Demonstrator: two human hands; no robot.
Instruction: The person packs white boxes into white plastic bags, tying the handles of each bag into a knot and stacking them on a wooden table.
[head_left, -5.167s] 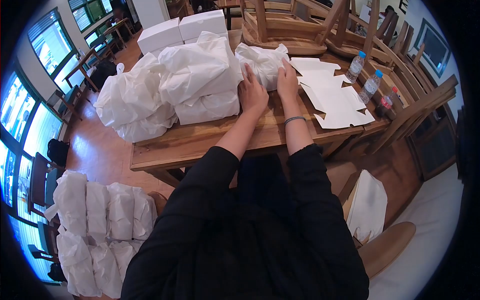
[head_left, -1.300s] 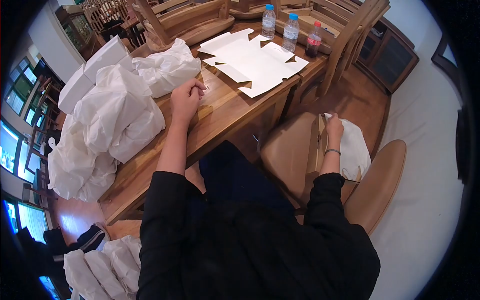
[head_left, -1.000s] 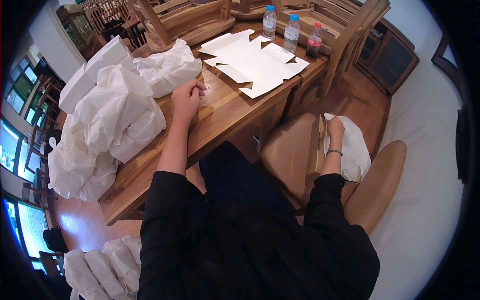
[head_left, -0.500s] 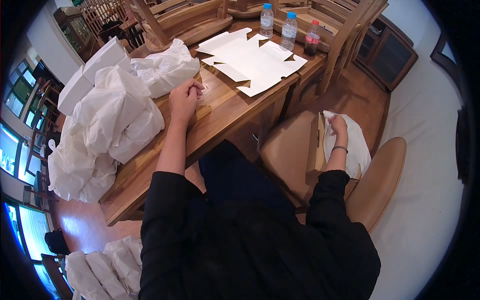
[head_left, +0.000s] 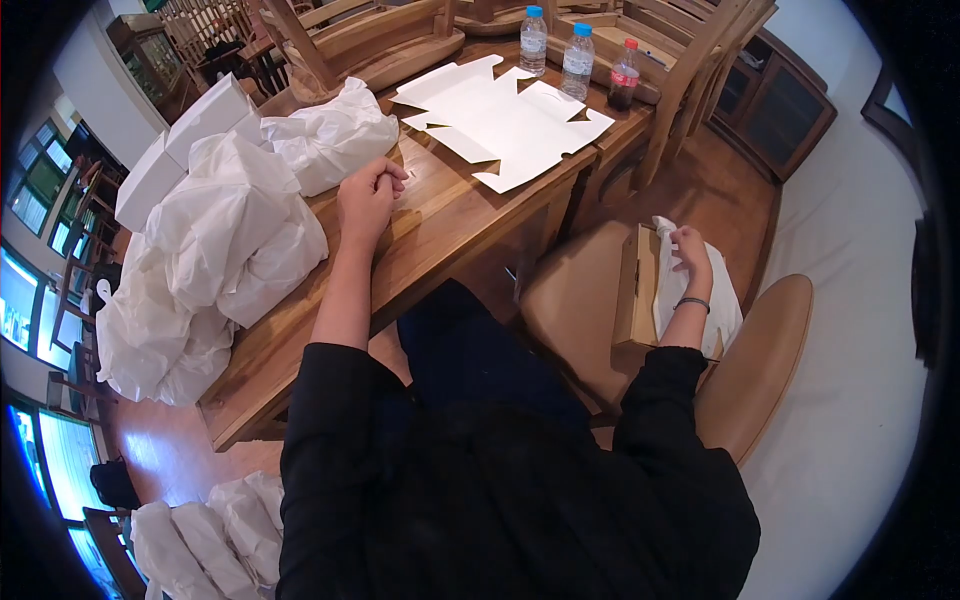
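Note:
My left hand (head_left: pixel 370 200) rests on the wooden table (head_left: pixel 440 240) with its fingers curled in, and nothing shows in it. To its left are bunched white bags (head_left: pixel 230 220), close by but apart from the fingers. A flat white die-cut box blank (head_left: pixel 510 120) lies on the table beyond the hand. Low on the right, my right hand (head_left: pixel 692 255) has its fingers closed at the raised edge of a thin white bag (head_left: pixel 722 290). That bag lies in an open brown cardboard box (head_left: pixel 637 290) on a tan chair (head_left: pixel 572 300).
Two blue-capped water bottles (head_left: pixel 577 65) and a red-capped cola bottle (head_left: pixel 623 78) stand at the table's far end. Upturned wooden chairs (head_left: pixel 370 50) rest there too. White boxes (head_left: pixel 150 185) sit behind the bags. More white bundles (head_left: pixel 205 540) are lower left. A wall (head_left: pixel 850 400) bounds the right.
My right hand has moved slightly right and turned, and the white bag's edge beside it now stands up higher over the box. My left hand has stayed in place.

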